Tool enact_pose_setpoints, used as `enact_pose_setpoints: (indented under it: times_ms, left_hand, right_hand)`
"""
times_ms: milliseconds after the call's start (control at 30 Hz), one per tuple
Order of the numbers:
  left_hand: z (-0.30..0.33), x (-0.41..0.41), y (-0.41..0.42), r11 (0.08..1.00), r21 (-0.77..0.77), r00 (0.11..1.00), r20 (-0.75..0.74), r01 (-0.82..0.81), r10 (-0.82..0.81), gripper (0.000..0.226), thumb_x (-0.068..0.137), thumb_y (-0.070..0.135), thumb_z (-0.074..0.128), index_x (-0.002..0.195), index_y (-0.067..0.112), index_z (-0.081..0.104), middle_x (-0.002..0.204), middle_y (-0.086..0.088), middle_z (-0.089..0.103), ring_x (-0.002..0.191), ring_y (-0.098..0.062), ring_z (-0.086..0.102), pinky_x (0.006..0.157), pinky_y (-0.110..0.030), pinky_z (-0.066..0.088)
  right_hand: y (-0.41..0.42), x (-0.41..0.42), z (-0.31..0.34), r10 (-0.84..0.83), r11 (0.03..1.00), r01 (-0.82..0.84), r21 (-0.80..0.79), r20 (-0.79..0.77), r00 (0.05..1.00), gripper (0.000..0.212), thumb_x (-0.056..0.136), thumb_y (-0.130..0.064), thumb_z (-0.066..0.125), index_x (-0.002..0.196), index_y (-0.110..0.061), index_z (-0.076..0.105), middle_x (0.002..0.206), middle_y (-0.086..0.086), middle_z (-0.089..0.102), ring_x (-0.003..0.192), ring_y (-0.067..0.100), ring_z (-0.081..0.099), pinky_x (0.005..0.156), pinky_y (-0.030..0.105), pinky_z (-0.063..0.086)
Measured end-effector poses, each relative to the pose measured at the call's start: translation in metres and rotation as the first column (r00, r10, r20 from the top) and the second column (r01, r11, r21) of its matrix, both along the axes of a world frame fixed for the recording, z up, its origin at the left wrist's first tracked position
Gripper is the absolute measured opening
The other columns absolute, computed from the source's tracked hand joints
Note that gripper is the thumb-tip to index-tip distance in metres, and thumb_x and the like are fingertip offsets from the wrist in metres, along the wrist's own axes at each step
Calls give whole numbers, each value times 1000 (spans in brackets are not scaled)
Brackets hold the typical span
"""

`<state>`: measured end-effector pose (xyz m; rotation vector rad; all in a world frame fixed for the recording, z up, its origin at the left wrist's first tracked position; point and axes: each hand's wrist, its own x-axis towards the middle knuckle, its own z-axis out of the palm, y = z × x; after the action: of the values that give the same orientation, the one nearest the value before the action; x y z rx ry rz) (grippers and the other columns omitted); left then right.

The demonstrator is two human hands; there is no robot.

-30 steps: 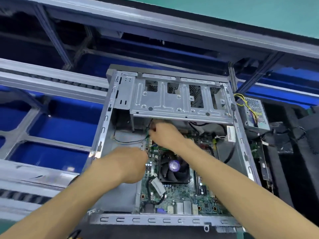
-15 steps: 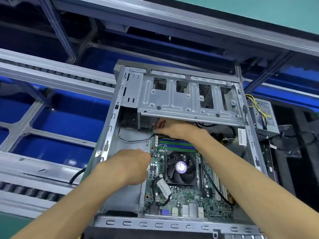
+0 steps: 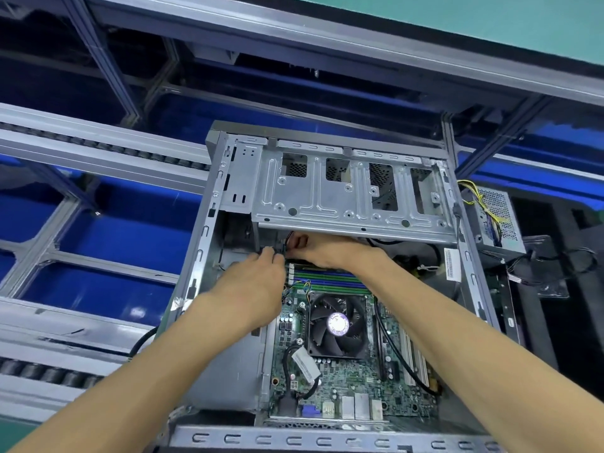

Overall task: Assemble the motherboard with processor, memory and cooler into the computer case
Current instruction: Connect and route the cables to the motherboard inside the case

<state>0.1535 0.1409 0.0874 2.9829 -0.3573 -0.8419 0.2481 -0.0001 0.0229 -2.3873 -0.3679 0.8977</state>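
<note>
The motherboard (image 3: 346, 380), with fan (image 3: 338, 323) and memory sticks (image 3: 330, 280), already lies inside the case (image 3: 209, 230), so cabling looks underway. Left hand (image 3: 253, 282) and right hand (image 3: 322, 250) pinch a thin black wire (image 3: 287, 238) under the drive cage (image 3: 343, 194); next it needs seating on its connector, which the fingers hide

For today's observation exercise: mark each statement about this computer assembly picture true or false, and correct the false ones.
1. The motherboard lies inside the computer case. True.
2. The cooler fan is missing from the board. False: it sits on the board, mid-case.
3. Both hands work near the board's far edge, just below the drive cage. True.
4. The left hand rests outside the case. False: it reaches inside, close to the right hand.
</note>
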Motion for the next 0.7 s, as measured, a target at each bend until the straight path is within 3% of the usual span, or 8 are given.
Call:
enact_pose_setpoints:
  times_ms: [67, 167, 200, 267, 333, 500, 600, 700]
  left_hand:
    - [0, 11, -3, 1000, 12, 995, -97, 5, -4, 43, 93, 13, 50, 135, 7, 41, 130, -12, 48, 120, -29, 50, 93, -39, 46]
    - [-1, 22, -4, 1000, 0, 992, -126, -12, 12, 15, 90, 8, 49, 104, 11, 53, 117, -13, 60, 92, -27, 56, 73, -33, 45]
    - [-1, 24, -4, 999, -21, 995, -96, -32, 30, 11, 88, 9, 50, 98, 14, 53, 114, -12, 62, 87, -26, 55, 70, -32, 43]
    - [-2, 27, -3, 993, -86, 996, -29, -86, 84, 17, 89, 16, 53, 104, 17, 60, 113, -9, 64, 91, -27, 59, 70, -30, 43]
    - [-3, 28, -3, 982, -143, 992, 23, -120, 125, 21, 94, 25, 51, 109, 22, 66, 107, -5, 66, 89, -27, 60, 70, -30, 44]
    - [-4, 28, -4, 981, -175, 996, 21, -86, 92, 18, 96, 27, 49, 82, 27, 60, 82, 2, 59, 68, -18, 52, 59, -27, 38]
    - [-6, 28, -5, 1000, 20, 996, 86, -16, 15, 15, 94, 32, 49, 92, 23, 61, 96, -3, 63, 77, -24, 55, 67, -31, 41]
    - [-9, 24, -5, 991, 130, 996, 77, 30, -40, 24, 95, 36, 49, 107, 18, 59, 109, -5, 63, 94, -28, 62, 72, -33, 42]
  right_hand:
    - [0, 1, 3, -30, 999, 31, 12, -46, 998, 24, 95, -29, 68, 75, -29, 54, 75, -13, 52, 67, 1, 46, 60, 14, 33]
    - [-7, -2, 20, -53, 997, 55, 45, -54, 997, 29, 102, -19, 57, 75, -28, 54, 67, -18, 55, 62, -10, 54, 62, 3, 37]
    - [-12, -4, 25, -47, 998, 49, 35, -43, 998, 27, 105, -18, 51, 80, -29, 57, 73, -19, 60, 70, -12, 56, 74, 2, 39]
    - [-23, -10, 32, 32, 995, -32, -97, 5, 999, 22, 106, -23, 44, 117, -23, 64, 116, -5, 67, 111, 10, 59, 105, 26, 39]
    - [-33, -19, 35, 121, 958, -90, -271, 99, 988, 38, 104, -28, 45, 138, -15, 52, 137, 11, 59, 123, 30, 54, 101, 32, 42]
    - [-52, -44, 49, 83, 951, -10, -309, 224, 971, 27, 100, -24, 49, 116, -9, 65, 113, 13, 69, 102, 32, 64, 85, 33, 53]
    - [-53, -57, 55, 91, 951, 1, -310, 282, 955, 29, 99, -20, 47, 96, -2, 69, 88, 14, 69, 83, 32, 64, 72, 36, 55]
    - [-57, -68, 58, 108, 955, -9, -296, 318, 942, 26, 99, -17, 47, 93, -4, 68, 85, 10, 62, 90, 34, 61, 73, 34, 50]
